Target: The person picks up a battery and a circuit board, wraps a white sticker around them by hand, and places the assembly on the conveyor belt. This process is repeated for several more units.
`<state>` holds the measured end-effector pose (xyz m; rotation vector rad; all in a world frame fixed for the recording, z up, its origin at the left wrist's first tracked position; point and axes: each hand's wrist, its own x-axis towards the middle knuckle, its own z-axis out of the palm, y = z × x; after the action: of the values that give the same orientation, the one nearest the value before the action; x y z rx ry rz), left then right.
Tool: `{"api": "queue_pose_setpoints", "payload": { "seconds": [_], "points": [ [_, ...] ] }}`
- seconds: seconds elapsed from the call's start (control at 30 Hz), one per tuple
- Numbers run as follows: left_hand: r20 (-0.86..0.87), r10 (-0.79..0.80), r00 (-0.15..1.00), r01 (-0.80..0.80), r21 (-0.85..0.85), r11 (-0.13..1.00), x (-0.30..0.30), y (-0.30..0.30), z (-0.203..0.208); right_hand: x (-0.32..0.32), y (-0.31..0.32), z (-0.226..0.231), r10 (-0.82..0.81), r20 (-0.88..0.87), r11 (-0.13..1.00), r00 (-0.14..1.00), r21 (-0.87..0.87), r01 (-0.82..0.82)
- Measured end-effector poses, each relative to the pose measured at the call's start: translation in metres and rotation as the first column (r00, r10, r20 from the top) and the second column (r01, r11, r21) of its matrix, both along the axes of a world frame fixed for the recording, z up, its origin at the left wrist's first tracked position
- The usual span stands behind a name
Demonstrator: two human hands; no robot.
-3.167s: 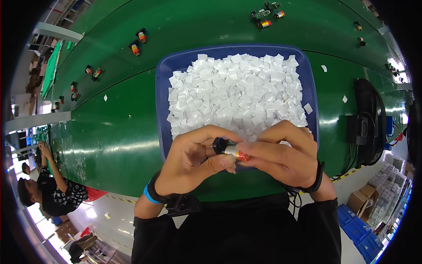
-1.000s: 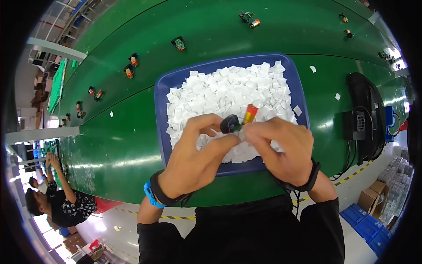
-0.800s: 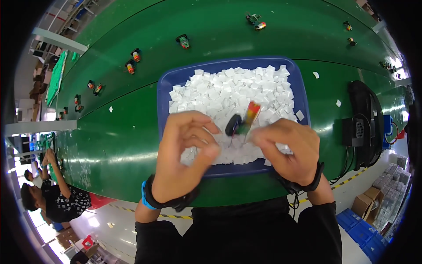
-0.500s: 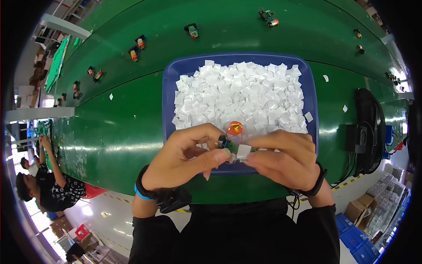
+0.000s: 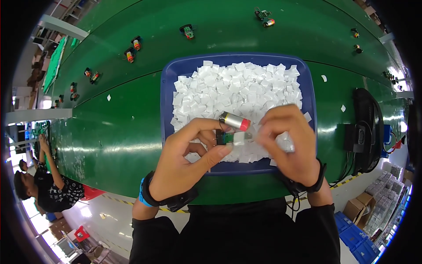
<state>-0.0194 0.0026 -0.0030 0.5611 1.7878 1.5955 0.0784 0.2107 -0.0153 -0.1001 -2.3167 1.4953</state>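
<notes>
My left hand (image 5: 182, 152) pinches a small green circuit board (image 5: 227, 138) with a black part at its left end. A white square pad (image 5: 238, 139) lies on the board's right part. Just above it, a silver cylindrical battery (image 5: 236, 121) with a red end and a dark end hangs tilted by my left fingertips. My right hand (image 5: 292, 143) is to the right of the board, its fingertips smeared by motion. A pale, see-through blur shows by those fingertips; whether they hold it I cannot make out.
Under my hands stands a blue tray (image 5: 167, 94) heaped with white square pads (image 5: 237, 88). Several board-and-battery units (image 5: 188, 31) are scattered along the green conveyor (image 5: 220, 37). Black equipment with cables (image 5: 367, 132) stands at right. Another person (image 5: 48, 189) works at far left.
My right hand has drawn back to the right and up from the board. The battery has swung from end-on to lying sideways above the board. My left hand keeps its hold.
</notes>
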Motion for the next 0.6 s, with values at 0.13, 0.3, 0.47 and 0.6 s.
{"api": "queue_pose_setpoints", "payload": {
  "seconds": [0.13, 0.3, 0.47, 0.6],
  "points": [
    [0.169, -0.068, 0.983, 0.070, -0.008, 0.997, -0.001, -0.002, 0.004, 0.001, -0.006, -0.001, 0.163, -0.165, 0.937, 0.973, 0.336, -0.100],
    [0.087, -0.095, 0.992, 0.099, -0.044, 0.994, -0.001, 0.000, 0.000, 0.006, -0.009, -0.009, 0.108, -0.125, 0.914, 0.986, 0.403, -0.049],
    [-0.085, -0.062, 0.994, 0.060, -0.025, 0.998, 0.003, 0.000, -0.006, 0.005, -0.007, -0.002, 0.032, 0.000, 0.998, 0.999, 0.061, -0.032],
    [-0.169, -0.047, 0.985, 0.049, 0.007, 0.999, 0.000, -0.002, -0.006, 0.002, 0.005, -0.006, -0.064, 0.172, 0.996, 0.983, 0.078, 0.051]
  ]
}}
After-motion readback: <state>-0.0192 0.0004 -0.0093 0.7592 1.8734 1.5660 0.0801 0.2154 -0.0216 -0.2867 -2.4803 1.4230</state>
